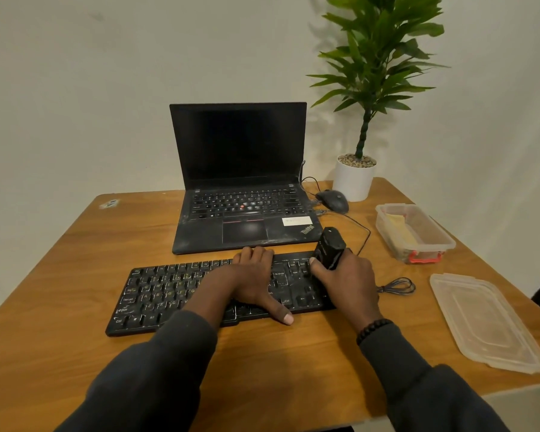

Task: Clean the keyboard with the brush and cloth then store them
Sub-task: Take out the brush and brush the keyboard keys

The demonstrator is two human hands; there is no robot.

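Writing first: "ThinkPad" reads on the palm rest of the black laptop (240,194), lower right corner, next to a white sticker whose text is too small to read. Key legends on the black keyboard (175,294) read partly: Ctrl, Alt, Caps Lock, letters A, G, Z. The keyboard sits on the wooden counter (60,275) just in front of the laptop, its cable coiled at the right end.

Containers: the clear plastic tub (415,233) with a red clasp stands at the right of the counter, open, and holds a yellowish cloth (396,227) folded against its left wall; whatever else lies at its bottom is too blurred to tell. Its clear lid (487,322) lies flat on the counter, nearer you, apart from the tub. A white pot (354,182) with pebbles on top holds a green plant in the far right corner, a dark mouse (332,201) just beside it.

Your left hand (256,282) lies flat on the right-centre of the keyboard, fingers straight, thumb stretched to the front edge. Your right hand (346,279) is curled round a black brush (329,247), gripping its chunky handle, which stands tilted over the keyboard's right end; the bristles are hidden behind your hand. A dark bead bracelet sits on the right wrist.
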